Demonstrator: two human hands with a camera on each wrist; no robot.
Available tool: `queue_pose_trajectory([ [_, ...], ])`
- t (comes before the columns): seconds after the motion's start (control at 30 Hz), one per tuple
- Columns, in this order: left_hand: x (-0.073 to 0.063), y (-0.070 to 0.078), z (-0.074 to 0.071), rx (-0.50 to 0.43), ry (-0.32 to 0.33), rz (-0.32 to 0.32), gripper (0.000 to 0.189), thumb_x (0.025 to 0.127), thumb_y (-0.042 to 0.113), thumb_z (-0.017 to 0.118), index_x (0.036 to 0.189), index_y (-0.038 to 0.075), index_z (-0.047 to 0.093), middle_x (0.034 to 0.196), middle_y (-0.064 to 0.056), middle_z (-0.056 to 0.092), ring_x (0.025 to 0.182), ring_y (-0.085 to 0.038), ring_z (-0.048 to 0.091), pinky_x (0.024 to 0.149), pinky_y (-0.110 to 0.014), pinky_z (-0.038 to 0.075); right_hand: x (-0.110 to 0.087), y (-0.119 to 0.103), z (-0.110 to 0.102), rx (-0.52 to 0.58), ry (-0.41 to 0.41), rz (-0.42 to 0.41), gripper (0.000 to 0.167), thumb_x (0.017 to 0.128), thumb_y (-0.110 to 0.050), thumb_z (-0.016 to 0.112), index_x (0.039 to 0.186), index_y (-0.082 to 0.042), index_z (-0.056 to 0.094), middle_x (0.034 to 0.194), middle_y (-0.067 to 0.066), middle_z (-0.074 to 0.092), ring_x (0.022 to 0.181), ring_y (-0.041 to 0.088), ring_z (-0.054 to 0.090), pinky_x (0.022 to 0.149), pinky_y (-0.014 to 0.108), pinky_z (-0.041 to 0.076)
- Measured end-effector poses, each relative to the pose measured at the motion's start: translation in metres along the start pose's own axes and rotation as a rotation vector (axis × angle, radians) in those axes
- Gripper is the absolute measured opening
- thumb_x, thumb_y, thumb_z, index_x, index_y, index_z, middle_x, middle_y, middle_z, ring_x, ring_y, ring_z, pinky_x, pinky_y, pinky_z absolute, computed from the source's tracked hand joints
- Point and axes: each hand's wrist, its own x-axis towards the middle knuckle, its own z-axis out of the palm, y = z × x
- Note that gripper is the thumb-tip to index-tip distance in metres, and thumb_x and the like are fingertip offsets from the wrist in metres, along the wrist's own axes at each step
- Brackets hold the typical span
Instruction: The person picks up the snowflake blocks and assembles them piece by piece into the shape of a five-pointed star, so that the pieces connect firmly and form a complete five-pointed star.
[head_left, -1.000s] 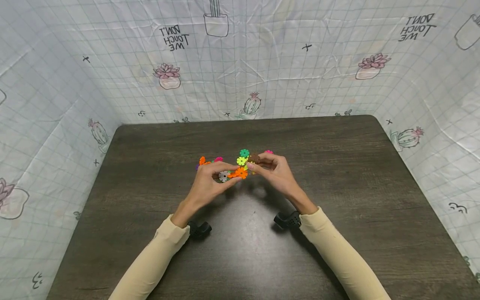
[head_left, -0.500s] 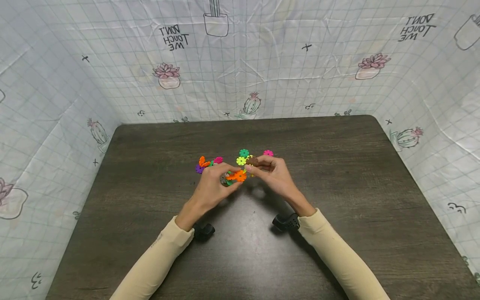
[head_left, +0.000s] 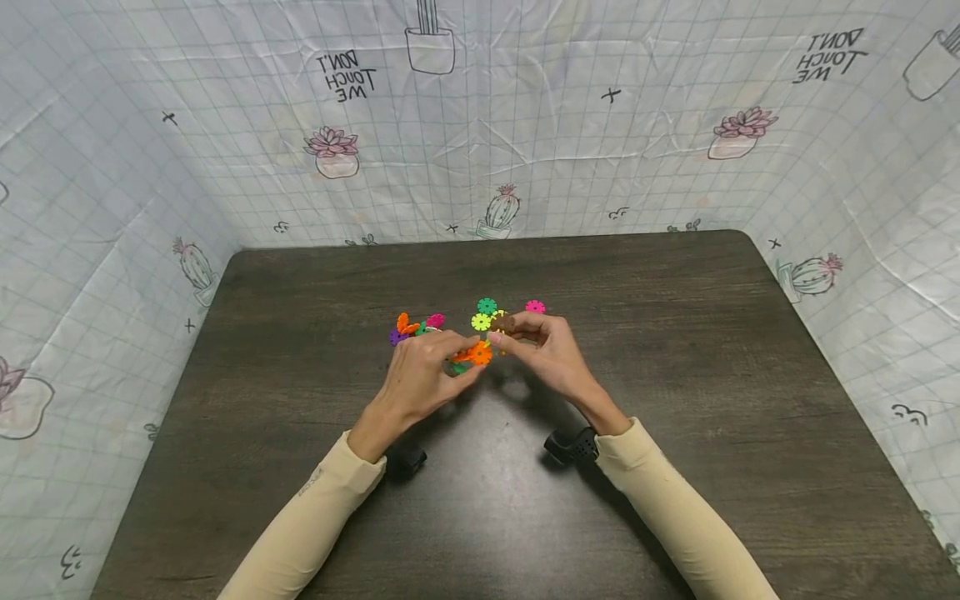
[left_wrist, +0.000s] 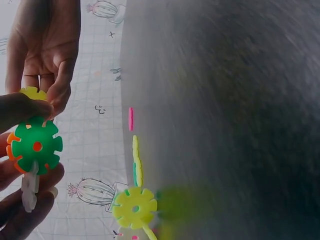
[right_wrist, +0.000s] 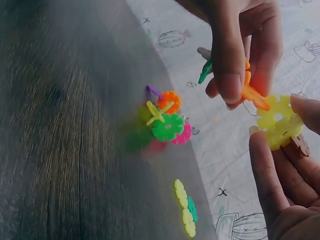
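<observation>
My left hand (head_left: 420, 379) pinches an orange snowflake disc (head_left: 481, 353) between thumb and fingers. Joined to it are a green disc (left_wrist: 37, 145) and a greyish-white disc (left_wrist: 30, 192), seen best in the left wrist view. My right hand (head_left: 553, 350) holds a yellow snowflake disc (right_wrist: 272, 120) by its edges, with a brown disc (head_left: 502, 323) attached at its side. In the right wrist view the orange disc's rim meets the yellow disc's edge; whether their slots interlock I cannot tell. Fingers partly cover both pieces.
Behind the hands lie a teal disc (head_left: 487, 307), a yellow disc (head_left: 481, 322) and a pink disc (head_left: 535, 307). Left of them sits a joined cluster with purple (head_left: 397, 337), orange and pink discs, partly behind the left hand. A printed cloth (head_left: 480, 150) surrounds the dark table (head_left: 675, 350).
Over the last second my left hand has turned and shifted slightly, bringing the orange disc a little lower. The greyish disc has gone from the head view. My right hand has barely moved.
</observation>
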Motion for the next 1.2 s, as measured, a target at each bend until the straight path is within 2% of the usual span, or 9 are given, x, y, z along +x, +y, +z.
queue_pose_trajectory([
  [0.2, -0.002, -0.003, -0.001, 0.045, -0.013, 0.054, 0.031, 0.084, 0.022, 0.088, 0.111, 0.008, 0.082, 0.091, -0.002, 0.081, 0.068, -0.013, 0.07, 0.057, -0.026, 0.054, 0.0, 0.003, 0.003, -0.058, -0.015, -0.005, 0.019, 0.095, -0.028, 0.079, 0.105, -0.012, 0.078, 0.104, 0.007, 0.078, 0.094, 0.017, 0.077, 0.085, 0.048, 0.064],
  [0.33, -0.003, -0.004, -0.001, 0.058, -0.015, 0.05, 0.031, 0.084, 0.022, 0.088, 0.11, 0.008, 0.082, 0.089, -0.001, 0.08, 0.067, -0.013, 0.069, 0.057, -0.027, 0.054, 0.0, 0.004, 0.005, -0.049, -0.023, -0.005, 0.021, 0.095, -0.028, 0.079, 0.108, -0.011, 0.078, 0.105, 0.008, 0.079, 0.095, 0.017, 0.077, 0.087, 0.044, 0.064],
  [0.6, -0.001, -0.004, -0.002, 0.011, -0.023, -0.077, 0.031, 0.084, 0.023, 0.089, 0.11, 0.009, 0.081, 0.097, -0.004, 0.081, 0.072, -0.013, 0.074, 0.061, -0.028, 0.06, -0.002, 0.001, 0.002, -0.061, -0.033, 0.033, 0.027, 0.096, -0.027, 0.079, 0.116, -0.01, 0.073, 0.11, 0.011, 0.078, 0.099, 0.018, 0.077, 0.09, 0.051, 0.063],
  [0.77, 0.0, -0.006, -0.002, -0.052, -0.037, -0.14, 0.033, 0.083, 0.024, 0.09, 0.111, 0.011, 0.079, 0.102, -0.003, 0.081, 0.082, -0.014, 0.075, 0.069, -0.03, 0.063, -0.002, 0.001, -0.001, -0.025, -0.03, 0.046, 0.032, 0.095, -0.023, 0.079, 0.121, -0.006, 0.07, 0.113, 0.016, 0.076, 0.096, 0.021, 0.077, 0.09, 0.058, 0.061],
  [0.83, -0.001, -0.007, -0.001, -0.108, -0.05, -0.16, 0.037, 0.082, 0.025, 0.091, 0.114, 0.011, 0.079, 0.104, -0.003, 0.08, 0.086, -0.016, 0.075, 0.074, -0.032, 0.064, -0.001, 0.002, -0.002, -0.016, -0.022, 0.037, 0.033, 0.094, -0.022, 0.08, 0.12, -0.005, 0.07, 0.114, 0.017, 0.075, 0.096, 0.02, 0.077, 0.09, 0.054, 0.062],
  [0.93, -0.002, -0.011, -0.001, -0.216, -0.06, -0.191, 0.042, 0.082, 0.023, 0.091, 0.118, 0.006, 0.077, 0.106, -0.008, 0.08, 0.091, -0.021, 0.076, 0.081, -0.037, 0.065, 0.0, 0.004, -0.005, -0.007, 0.002, 0.027, 0.034, 0.092, -0.018, 0.083, 0.119, -0.004, 0.07, 0.116, 0.018, 0.074, 0.098, 0.015, 0.076, 0.089, 0.041, 0.064],
  [1.03, -0.001, -0.015, -0.003, -0.289, -0.055, -0.228, 0.036, 0.09, 0.021, 0.084, 0.121, 0.005, 0.076, 0.105, -0.011, 0.079, 0.091, -0.023, 0.077, 0.083, -0.042, 0.065, 0.002, 0.007, -0.007, 0.009, 0.007, 0.031, 0.033, 0.09, -0.014, 0.084, 0.116, -0.002, 0.068, 0.115, 0.019, 0.075, 0.098, 0.013, 0.075, 0.087, 0.029, 0.063],
  [1.2, 0.002, -0.02, -0.01, -0.351, -0.02, -0.286, 0.022, 0.101, 0.022, 0.071, 0.116, 0.008, 0.079, 0.101, -0.006, 0.078, 0.085, -0.017, 0.076, 0.081, -0.045, 0.065, 0.002, 0.008, -0.005, 0.01, -0.043, 0.033, 0.029, 0.089, -0.011, 0.084, 0.111, -0.002, 0.067, 0.111, 0.019, 0.076, 0.098, 0.014, 0.075, 0.086, 0.028, 0.064],
])
